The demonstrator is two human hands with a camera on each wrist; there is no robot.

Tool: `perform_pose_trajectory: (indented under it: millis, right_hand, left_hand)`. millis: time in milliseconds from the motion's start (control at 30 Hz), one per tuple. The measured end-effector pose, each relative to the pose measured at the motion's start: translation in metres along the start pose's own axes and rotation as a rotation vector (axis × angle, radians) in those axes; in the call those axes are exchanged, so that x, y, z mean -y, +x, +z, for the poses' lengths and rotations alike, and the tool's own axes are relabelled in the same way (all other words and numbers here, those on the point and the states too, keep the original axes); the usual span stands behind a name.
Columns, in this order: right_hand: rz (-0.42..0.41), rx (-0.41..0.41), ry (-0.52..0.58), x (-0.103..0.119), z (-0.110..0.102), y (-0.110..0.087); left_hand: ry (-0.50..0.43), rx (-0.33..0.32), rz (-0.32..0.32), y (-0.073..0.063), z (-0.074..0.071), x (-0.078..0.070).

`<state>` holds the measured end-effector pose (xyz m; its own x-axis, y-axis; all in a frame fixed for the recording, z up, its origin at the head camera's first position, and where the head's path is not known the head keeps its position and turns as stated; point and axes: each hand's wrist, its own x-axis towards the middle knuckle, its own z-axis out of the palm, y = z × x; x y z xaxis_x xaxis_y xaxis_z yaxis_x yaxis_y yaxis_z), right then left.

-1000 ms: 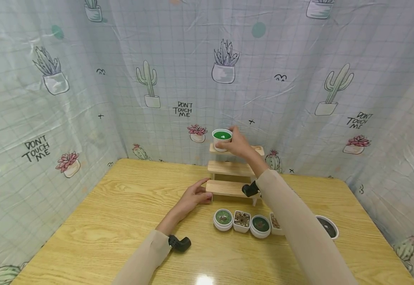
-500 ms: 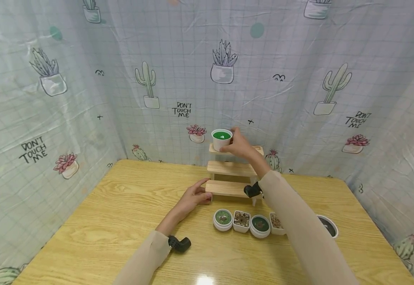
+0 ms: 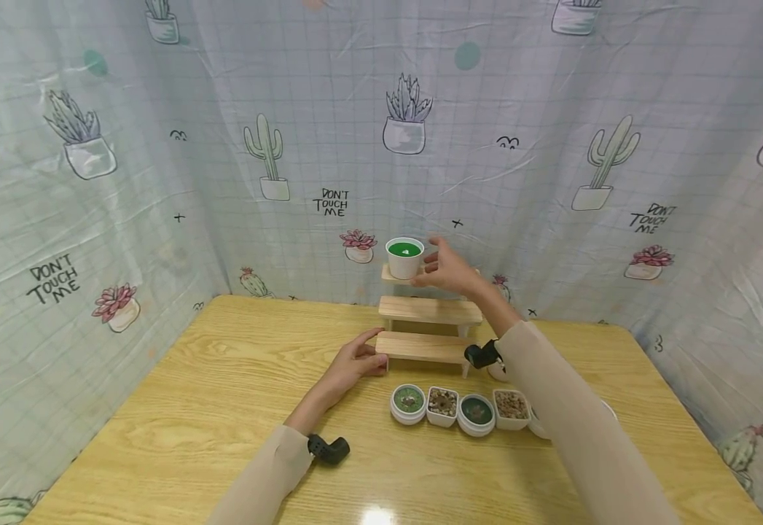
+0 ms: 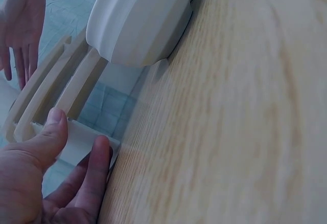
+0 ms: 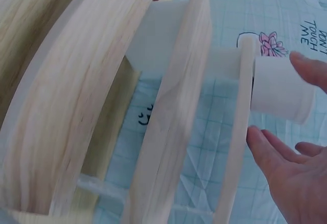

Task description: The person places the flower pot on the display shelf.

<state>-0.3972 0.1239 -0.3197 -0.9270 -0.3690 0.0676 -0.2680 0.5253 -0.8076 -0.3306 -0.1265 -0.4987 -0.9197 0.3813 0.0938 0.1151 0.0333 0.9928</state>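
A white round pot (image 3: pixel 404 265) with a green inside stands on the left end of the top step of a three-step wooden plant stand (image 3: pixel 430 310). My right hand (image 3: pixel 452 271) is just right of the pot, fingers spread and holding nothing. In the right wrist view a gap shows between the thumb and the pot (image 5: pixel 281 90), and the fingertips (image 5: pixel 254 133) are right at the top step's edge. My left hand (image 3: pixel 353 364) grips the left end of the bottom step, its thumb (image 4: pixel 57 121) on the step and its fingers by the white side panel.
In front of the stand a row of small white pots stands on the wooden table (image 3: pixel 237 394): a green-topped pot (image 3: pixel 409 401), a square pebble-filled pot (image 3: pixel 442 405), a dark green one (image 3: pixel 476 414) and a square pot (image 3: pixel 511 408). My right sleeve (image 3: pixel 578 415) partly covers others. A cactus-print curtain (image 3: pixel 329 131) hangs behind.
My right hand has let go of the white pot and drawn back a little to the right. The pot stays on the top step. My left hand keeps its place on the stand.
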Motion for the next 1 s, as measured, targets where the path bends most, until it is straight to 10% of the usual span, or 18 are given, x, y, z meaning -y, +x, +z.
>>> perform_pose_trajectory:
  millis: [500,1000]
  right_hand:
    - [-0.062,0.053,0.035,-0.016,-0.021,-0.053]
    - [-0.131,-0.078,0.13,-0.052,-0.04,-0.13]
  left_hand:
    - [0.004,-0.009,0.009,0.0,0.0,0.001]
    - [0.019,-0.012,0.008,-0.003,0.002,-0.002]
